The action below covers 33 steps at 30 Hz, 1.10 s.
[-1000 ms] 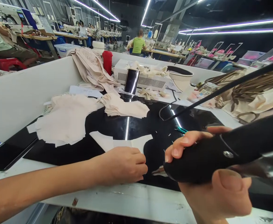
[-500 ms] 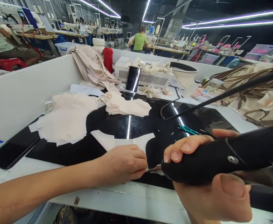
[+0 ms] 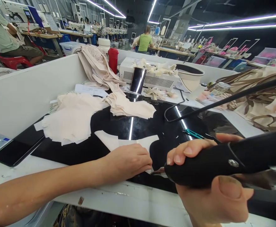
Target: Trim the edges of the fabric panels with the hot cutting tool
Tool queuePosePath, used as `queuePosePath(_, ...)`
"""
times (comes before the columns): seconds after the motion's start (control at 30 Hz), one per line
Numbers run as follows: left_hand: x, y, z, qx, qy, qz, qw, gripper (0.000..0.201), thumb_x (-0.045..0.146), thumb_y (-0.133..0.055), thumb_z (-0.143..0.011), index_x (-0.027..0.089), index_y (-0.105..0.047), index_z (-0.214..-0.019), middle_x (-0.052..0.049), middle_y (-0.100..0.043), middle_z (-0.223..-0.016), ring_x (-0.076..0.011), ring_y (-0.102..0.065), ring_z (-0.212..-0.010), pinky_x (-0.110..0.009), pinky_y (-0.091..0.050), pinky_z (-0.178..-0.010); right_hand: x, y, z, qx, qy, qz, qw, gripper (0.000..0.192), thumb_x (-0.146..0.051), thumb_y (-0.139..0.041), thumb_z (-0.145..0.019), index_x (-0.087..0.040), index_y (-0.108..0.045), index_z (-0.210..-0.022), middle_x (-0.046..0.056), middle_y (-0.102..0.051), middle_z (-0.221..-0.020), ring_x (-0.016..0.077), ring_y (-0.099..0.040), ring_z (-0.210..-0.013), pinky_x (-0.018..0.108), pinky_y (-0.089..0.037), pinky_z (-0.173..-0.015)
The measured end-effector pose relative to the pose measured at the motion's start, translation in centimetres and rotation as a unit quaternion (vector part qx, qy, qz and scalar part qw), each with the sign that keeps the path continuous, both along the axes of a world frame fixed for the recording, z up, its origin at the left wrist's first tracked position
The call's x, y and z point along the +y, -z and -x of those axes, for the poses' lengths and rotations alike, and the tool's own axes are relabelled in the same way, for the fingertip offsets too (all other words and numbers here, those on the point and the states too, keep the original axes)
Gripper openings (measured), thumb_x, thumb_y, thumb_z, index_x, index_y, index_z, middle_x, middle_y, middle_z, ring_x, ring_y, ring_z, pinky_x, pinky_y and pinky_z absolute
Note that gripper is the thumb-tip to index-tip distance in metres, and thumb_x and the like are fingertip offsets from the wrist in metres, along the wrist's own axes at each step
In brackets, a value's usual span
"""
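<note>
Pale fabric piece (image 3: 128, 143) lies flat on the glossy black worktop (image 3: 119, 126), near the front edge. On its near side rests the left hand (image 3: 128, 162), knuckles up, fingers curled down and pinching at the cloth; the fingertips are tucked out of sight. Just to its right, the right hand (image 3: 213, 186) is clenched around the thick black handle of a heated cutting tool (image 3: 225, 162), whose thin metal tip (image 3: 157, 171) pokes out toward the left hand. The tool's far end runs off the picture's right edge.

Far left on the worktop lies a spread stack of cream fabric pieces (image 3: 71, 118), with a smaller stack (image 3: 130, 107) to its right. Further back stand a red bottle (image 3: 113, 60), a white vented box (image 3: 149, 78) with cloth scraps heaped on top, and a round white tub (image 3: 190, 77) whose contents cannot be seen. A bundle of tan straps (image 3: 258, 94) is cut off at right. Small teal-handled snips (image 3: 194, 134) lie beyond the right hand.
</note>
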<state>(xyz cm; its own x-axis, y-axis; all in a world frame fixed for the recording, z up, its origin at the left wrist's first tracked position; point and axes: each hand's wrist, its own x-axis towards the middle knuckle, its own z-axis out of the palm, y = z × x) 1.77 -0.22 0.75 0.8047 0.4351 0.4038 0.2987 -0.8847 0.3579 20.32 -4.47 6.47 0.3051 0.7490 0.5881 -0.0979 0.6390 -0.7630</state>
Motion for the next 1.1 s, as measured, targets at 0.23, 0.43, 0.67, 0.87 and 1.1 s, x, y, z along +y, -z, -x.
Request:
queuePosePath(0.23, 0.1, -0.2, -0.1, -0.027, 0.028, -0.032, 0.999, 0.015, 0.006, -0.062, -0.115, 0.016, -0.071, -0.109, -0.006, -0.078, -0.109, -0.0195, -0.072, -0.102, -0.031, -0.058, -0.099, 0.0, -0.3, 1.2, 0.086, -0.017, -0.007, 0.996, 0.055, -0.050, -0.099, -0.083, -0.028, -0.067, -0.121, -0.007, -0.073, -0.078, 0.0167, -0.063, -0.054, 0.031, -0.057, -0.047)
queuePosePath(0.43, 0.2, -0.3, 0.0, -0.011, 0.063, -0.030, 0.998, 0.019, 0.004, -0.062, -0.114, 0.016, -0.075, -0.106, -0.005, -0.078, -0.102, -0.0190, -0.072, -0.096, -0.030, -0.058, -0.091, 0.0, -0.3, 1.1, 0.100, -0.018, -0.006, 0.995, 0.055, -0.049, -0.100, -0.080, -0.027, -0.069, -0.120, -0.006, -0.074, -0.078, 0.0170, -0.064, -0.053, 0.031, -0.057, -0.047)
queuePosePath(0.67, 0.4, -0.3, 0.5, 0.001, 0.077, -0.046, 0.996, 0.019, 0.007, -0.061, -0.116, 0.016, -0.078, -0.115, -0.007, -0.081, -0.112, -0.0184, -0.074, -0.100, -0.029, -0.060, -0.096, 0.1, 0.0, 1.1, 0.107, -0.010, -0.006, 0.994, 0.055, -0.046, -0.099, -0.078, -0.027, -0.070, -0.121, -0.006, -0.072, -0.077, 0.0168, -0.063, -0.052, 0.030, -0.055, -0.044)
queuePosePath(0.87, 0.7, -0.2, 1.1, 0.038, 0.102, -0.088, 0.990, 0.026, 0.008, -0.052, -0.118, 0.013, -0.078, -0.118, -0.009, -0.079, -0.110, -0.0208, -0.074, -0.105, -0.030, -0.062, -0.104, 0.2, -0.1, 1.3, 0.104, -0.011, -0.007, 0.994, 0.053, -0.044, -0.098, -0.078, -0.028, -0.070, -0.120, -0.006, -0.072, -0.077, 0.0167, -0.062, -0.053, 0.030, -0.054, -0.045)
queuePosePath(1.1, 0.6, 0.0, 1.5, 0.036, 0.097, -0.104, 0.989, 0.031, 0.011, -0.047, -0.121, 0.012, -0.078, -0.122, -0.009, -0.078, -0.109, -0.0202, -0.074, -0.110, -0.029, -0.062, -0.109, 0.1, -0.2, 1.4, 0.103, -0.009, -0.015, 0.995, 0.051, -0.045, -0.097, -0.081, -0.027, -0.070, -0.120, -0.006, -0.072, -0.077, 0.0164, -0.062, -0.053, 0.029, -0.053, -0.044)
